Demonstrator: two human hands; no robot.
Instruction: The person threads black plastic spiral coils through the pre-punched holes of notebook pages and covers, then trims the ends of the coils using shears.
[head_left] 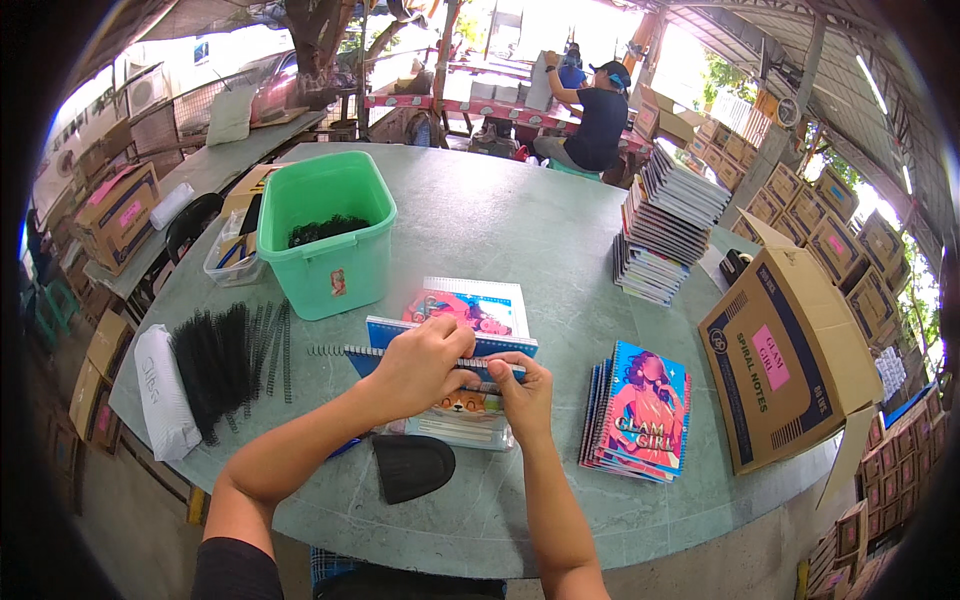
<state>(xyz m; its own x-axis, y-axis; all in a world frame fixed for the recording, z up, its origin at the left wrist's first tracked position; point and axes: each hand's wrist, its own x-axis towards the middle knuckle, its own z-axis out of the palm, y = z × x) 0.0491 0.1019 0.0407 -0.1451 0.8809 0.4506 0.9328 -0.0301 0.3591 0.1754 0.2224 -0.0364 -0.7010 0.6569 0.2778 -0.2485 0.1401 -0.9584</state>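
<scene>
Over the middle of the table, both my hands hold a blue-edged notebook [388,328] tilted up, with its punched edge on top. A black spiral coil [328,350] runs along that edge and sticks out past its left end. My left hand [425,365] is closed, pinching at the coil and edge. Thumb and fingers of my right hand [524,392] grip the same edge farther right. Behind lies a notebook cover [505,300] with a pink-and-blue picture. Below my hands shows a thing with an animal face [465,402]; its kind is partly hidden.
A green bin [330,265] holds black coils; more coils [220,365] lie beside a white wrapped bundle [165,395]. A black rounded pad [412,468] sits near me. Rightward stand finished notebooks [645,410], a taller stack [665,225] and an open carton [800,350]. A person [597,130] sits beyond.
</scene>
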